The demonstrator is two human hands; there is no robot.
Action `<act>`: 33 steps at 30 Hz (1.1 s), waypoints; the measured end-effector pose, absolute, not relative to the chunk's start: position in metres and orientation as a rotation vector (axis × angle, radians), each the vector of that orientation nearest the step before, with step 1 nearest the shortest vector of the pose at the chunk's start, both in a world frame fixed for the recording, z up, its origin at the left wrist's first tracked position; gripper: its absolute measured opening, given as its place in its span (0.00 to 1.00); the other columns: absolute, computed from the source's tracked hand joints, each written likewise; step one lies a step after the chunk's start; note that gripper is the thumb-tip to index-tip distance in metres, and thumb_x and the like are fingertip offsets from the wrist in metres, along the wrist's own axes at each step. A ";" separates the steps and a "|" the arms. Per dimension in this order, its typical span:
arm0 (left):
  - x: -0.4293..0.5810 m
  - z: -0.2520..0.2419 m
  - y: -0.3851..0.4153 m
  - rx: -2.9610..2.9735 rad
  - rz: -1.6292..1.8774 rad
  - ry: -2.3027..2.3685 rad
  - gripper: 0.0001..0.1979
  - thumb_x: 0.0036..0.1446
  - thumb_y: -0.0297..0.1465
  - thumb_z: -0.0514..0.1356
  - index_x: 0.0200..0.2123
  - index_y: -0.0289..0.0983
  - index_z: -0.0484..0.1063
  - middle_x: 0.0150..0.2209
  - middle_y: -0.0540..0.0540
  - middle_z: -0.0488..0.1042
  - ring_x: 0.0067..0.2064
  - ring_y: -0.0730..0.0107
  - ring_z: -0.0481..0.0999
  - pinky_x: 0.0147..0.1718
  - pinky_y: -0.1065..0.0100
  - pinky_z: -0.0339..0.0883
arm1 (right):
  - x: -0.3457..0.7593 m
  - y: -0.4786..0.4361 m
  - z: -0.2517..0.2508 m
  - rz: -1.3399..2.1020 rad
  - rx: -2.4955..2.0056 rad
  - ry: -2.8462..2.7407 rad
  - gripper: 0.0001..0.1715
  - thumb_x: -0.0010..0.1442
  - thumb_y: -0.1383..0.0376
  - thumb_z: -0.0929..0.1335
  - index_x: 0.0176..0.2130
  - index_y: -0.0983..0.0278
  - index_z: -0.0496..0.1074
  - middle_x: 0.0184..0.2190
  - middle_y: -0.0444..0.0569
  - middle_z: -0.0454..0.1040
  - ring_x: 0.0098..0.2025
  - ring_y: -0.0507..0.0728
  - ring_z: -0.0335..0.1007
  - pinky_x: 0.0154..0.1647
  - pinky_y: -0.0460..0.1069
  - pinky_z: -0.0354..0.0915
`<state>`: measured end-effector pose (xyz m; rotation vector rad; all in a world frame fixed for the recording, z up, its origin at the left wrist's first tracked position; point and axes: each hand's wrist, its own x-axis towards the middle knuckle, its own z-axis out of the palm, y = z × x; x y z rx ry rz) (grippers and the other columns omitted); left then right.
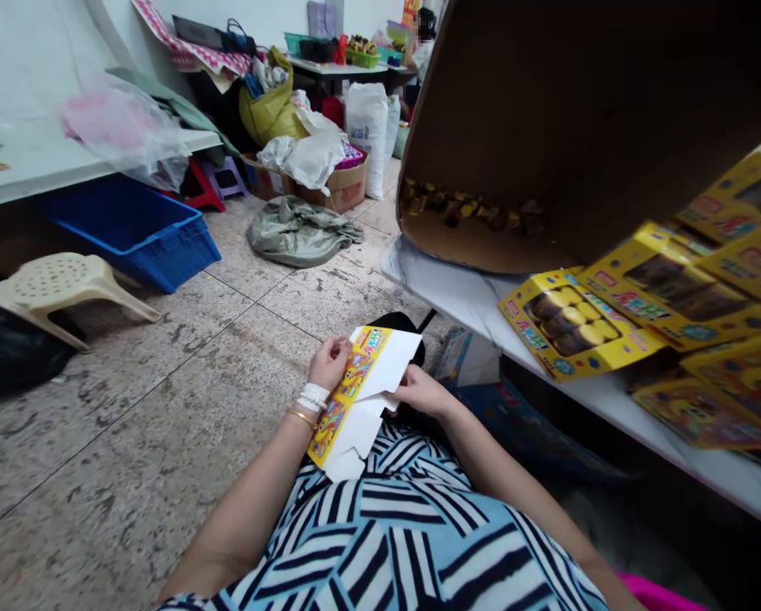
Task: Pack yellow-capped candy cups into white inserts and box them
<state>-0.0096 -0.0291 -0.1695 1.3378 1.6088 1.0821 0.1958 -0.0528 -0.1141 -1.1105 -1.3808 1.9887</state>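
**Both hands holding a flat carton over the lap**

The person is sitting and holding a flattened yellow carton (358, 399) in front of the striped dress (405, 526), just above the lap. The carton is lying tilted, its printed yellow face turned to the left and its plain white inside facing up and to the right.

The left hand (329, 361) is gripping the carton's upper left edge, with its fingers curled together over the printed side; a white bead bracelet and a thin gold bangle are sitting on that wrist. The right hand (422, 390) is pinching the white flap on the carton's right side, its grip clamped on the card, though the fingertips are hidden behind the flap.

To the right, a worktop (482, 297) covered in white is carrying a big brown cardboard box (545, 110) tipped on its side, with small dark and yellow pieces lying along its lower inside edge. Just beside the box, a filled yellow window box (571, 322) is resting near the worktop's front edge, and more yellow boxes (704, 280) are spreading out to the right of it.

On the tiled floor to the left, a cream plastic stool (68, 284) is standing near a blue crate (135, 225). Farther back, a grey-green cloth (297, 229) is lying crumpled on the floor.
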 end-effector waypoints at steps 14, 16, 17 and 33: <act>-0.006 -0.022 -0.076 2.334 0.783 1.380 0.30 0.54 0.41 0.66 0.58 0.36 0.71 0.55 0.36 0.77 0.55 0.52 0.77 0.54 0.54 0.71 | 0.183 -0.059 -0.035 1.746 -1.080 -1.507 0.20 0.50 0.67 0.68 0.45 0.68 0.73 0.23 0.42 0.76 0.19 0.50 0.71 0.20 0.43 0.69; -0.010 -0.013 -0.069 2.382 0.801 1.411 0.18 0.59 0.37 0.61 0.51 0.40 0.76 0.49 0.41 0.81 0.47 0.57 0.81 0.47 0.59 0.74 | 0.189 -0.060 -0.023 1.633 -1.141 -1.518 0.23 0.51 0.67 0.68 0.49 0.66 0.69 0.21 0.39 0.74 0.19 0.50 0.71 0.19 0.43 0.69; -0.012 -0.007 -0.066 2.390 0.823 1.449 0.14 0.61 0.36 0.59 0.47 0.40 0.78 0.44 0.43 0.83 0.43 0.59 0.81 0.44 0.61 0.74 | 0.194 -0.061 -0.017 1.578 -1.164 -1.486 0.25 0.52 0.66 0.68 0.51 0.65 0.66 0.20 0.37 0.73 0.19 0.51 0.71 0.19 0.43 0.69; -0.052 0.018 -0.035 2.265 0.790 1.333 0.21 0.47 0.27 0.54 0.42 0.39 0.82 0.41 0.46 0.84 0.41 0.60 0.82 0.44 0.63 0.73 | 0.290 -0.160 0.005 1.298 -1.238 -2.011 0.19 0.60 0.64 0.67 0.50 0.61 0.79 0.25 0.44 0.75 0.23 0.50 0.67 0.23 0.43 0.63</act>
